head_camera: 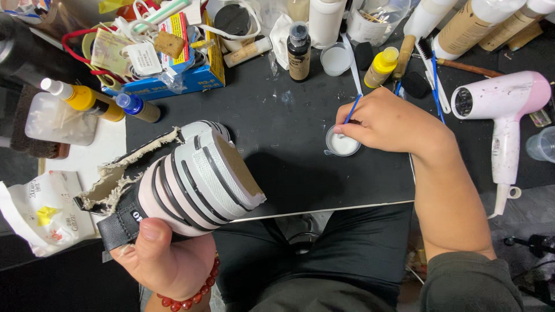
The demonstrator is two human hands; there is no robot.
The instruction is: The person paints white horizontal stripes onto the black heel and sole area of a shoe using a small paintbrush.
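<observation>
My left hand (165,260) grasps the grey shoe (185,176) at the mat's (289,173) front-left corner; my right hand (387,124) pinches a blue brush (351,110) over the small white cup (343,142) near the right edge.

Shoe-repair workbench: a black mat (300,173) crowded along its far edge with glue bottles (462,26), brushes (430,72) and, at the right edge, a pink hairdryer (506,107).

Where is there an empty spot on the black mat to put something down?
The black mat is bare between the shoe and the small white cup, below the dark bottle. The back edge is crowded with bottles; the hair dryer fills the right.
</observation>
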